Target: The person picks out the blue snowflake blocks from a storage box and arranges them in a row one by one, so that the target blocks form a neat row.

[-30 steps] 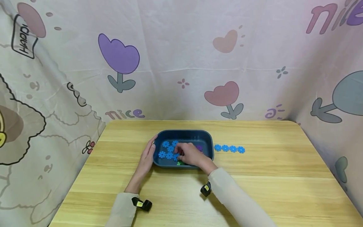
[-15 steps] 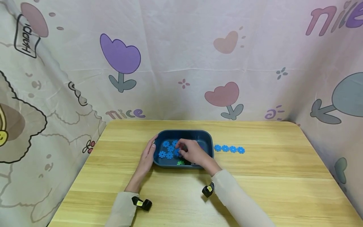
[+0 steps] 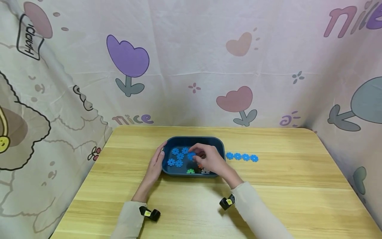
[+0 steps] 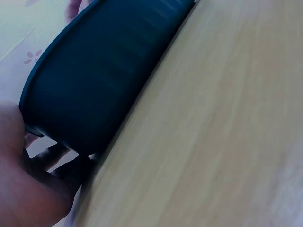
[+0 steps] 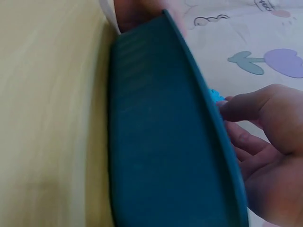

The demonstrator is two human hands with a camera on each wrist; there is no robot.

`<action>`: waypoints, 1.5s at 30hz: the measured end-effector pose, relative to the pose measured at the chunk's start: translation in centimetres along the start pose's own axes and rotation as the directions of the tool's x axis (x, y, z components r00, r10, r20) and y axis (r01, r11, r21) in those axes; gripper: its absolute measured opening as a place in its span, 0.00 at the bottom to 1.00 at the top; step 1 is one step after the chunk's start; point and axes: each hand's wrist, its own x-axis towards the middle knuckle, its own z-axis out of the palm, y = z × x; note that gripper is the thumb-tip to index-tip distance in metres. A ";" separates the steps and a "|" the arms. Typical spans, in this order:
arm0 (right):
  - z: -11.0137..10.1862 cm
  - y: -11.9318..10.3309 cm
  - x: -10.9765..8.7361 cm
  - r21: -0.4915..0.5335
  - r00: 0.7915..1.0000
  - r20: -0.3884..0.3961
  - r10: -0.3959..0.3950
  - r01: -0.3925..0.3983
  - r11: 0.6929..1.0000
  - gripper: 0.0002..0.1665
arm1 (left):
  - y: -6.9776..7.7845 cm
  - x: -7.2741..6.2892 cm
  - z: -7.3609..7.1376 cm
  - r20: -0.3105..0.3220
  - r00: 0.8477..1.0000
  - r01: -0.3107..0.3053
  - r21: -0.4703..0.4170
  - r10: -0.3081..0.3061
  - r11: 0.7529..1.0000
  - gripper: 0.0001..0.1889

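Note:
A dark blue plastic tray stands on the wooden table. At its left end my left hand holds it, thumb by the rim and fingers along the outer wall. Over the tray's middle, my right hand pinches a blue notched disc between thumb and fingertips; the disc's edge shows past the rim in the right wrist view. Several blue notched discs lie in the left half. A green disc, a grey disc and an orange piece lie nearer the front wall, partly hidden.
Right of the tray, a row of several blue notched discs lies on the wooden table. A patterned cloth hangs behind the table and along its sides. Each wrist carries a small black camera.
My right hand has lifted a blue disc from among the others and moved a little right, uncovering the green, grey and orange pieces. The left hand stays on the tray.

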 end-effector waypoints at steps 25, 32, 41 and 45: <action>-3.5 0.4 -3.7 0.188 0.990 -0.138 0.038 -0.012 0.982 0.15 | 0.0 0.1 0.0 -0.002 1.000 0.000 0.003 0.000 1.000 0.25; -4.8 0.4 -4.7 0.150 0.977 -0.203 0.065 -0.035 0.988 0.19 | -0.1 0.1 0.1 0.000 1.000 0.009 0.004 -0.009 1.000 0.25; -6.4 0.6 -5.7 0.118 0.960 -0.262 0.093 -0.064 0.991 0.25 | -0.1 0.0 0.1 -0.001 1.000 0.011 0.002 -0.011 1.000 0.25; -7.1 1.0 -6.2 0.101 0.958 -0.273 0.090 -0.065 0.993 0.25 | -0.1 0.0 0.1 -0.004 1.000 0.007 0.004 -0.007 1.000 0.25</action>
